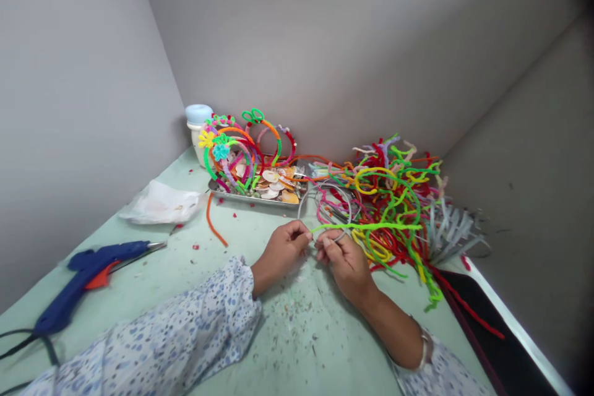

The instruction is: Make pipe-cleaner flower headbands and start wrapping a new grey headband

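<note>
My left hand [286,246] is closed, thumb and finger pinching one end of a lime-green pipe cleaner [371,226]. The rest of that pipe cleaner stretches to the right, over the fingers of my right hand. A thin grey headband [301,201] arches up between both hands, one side running down to my left fingers. My right hand [343,260] is also closed, its thumb and fingers pinched around the headband's other side. The exact grip there is partly hidden by the fingers.
Behind my hands, a metal tray [260,199] holds shells and several decorated headbands [236,154]. A tangled pile of colourful pipe cleaners [394,198] lies right. A blue glue gun [88,278], a plastic bag [160,203] and an orange pipe cleaner [213,226] lie left. A lidded white container [198,136] stands behind.
</note>
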